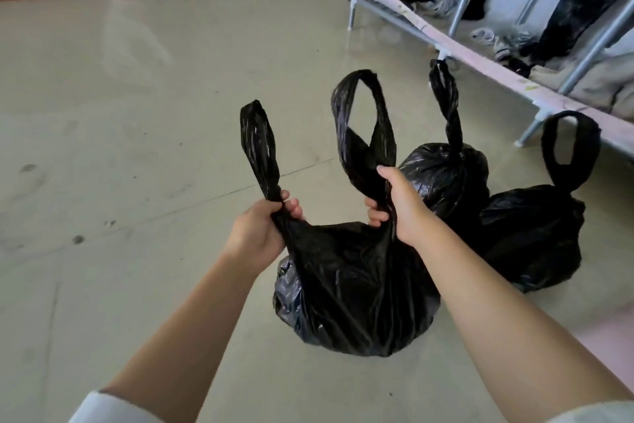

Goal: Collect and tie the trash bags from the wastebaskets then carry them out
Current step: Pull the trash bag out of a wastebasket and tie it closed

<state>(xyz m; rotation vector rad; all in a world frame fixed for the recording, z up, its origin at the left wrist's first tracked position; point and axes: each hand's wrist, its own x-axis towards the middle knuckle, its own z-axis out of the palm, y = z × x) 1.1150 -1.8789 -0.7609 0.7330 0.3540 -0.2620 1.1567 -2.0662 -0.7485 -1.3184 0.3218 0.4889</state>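
Nearest the camera, a full black trash bag [356, 289] is seen resting on the pale tiled floor [137, 114], its mouth drawn up into two handle loops. The left handle loop [258, 148] is clenched at its base by the left hand [262, 229], and the right handle loop [363, 127] is gripped at its base by the right hand [398, 206]; both loops stand free above the fists, so no knot is judged to have been made yet. If the loops are pulled apart too sharply, the thin film could be torn at the necks, and if a loose knot is left, the contents could be spilled when the bag is lifted. What is held inside cannot be told, since the plastic is opaque. At about two o'clock from this bag, touching it, a second black bag [446, 175] is seen with its top already twisted shut. Just beyond, at three o'clock, a third black bag [535, 237] lies with one loop upright. Farther off, at one o'clock, a metal-framed rack [459, 11] with dark clothes and shoes is visible.
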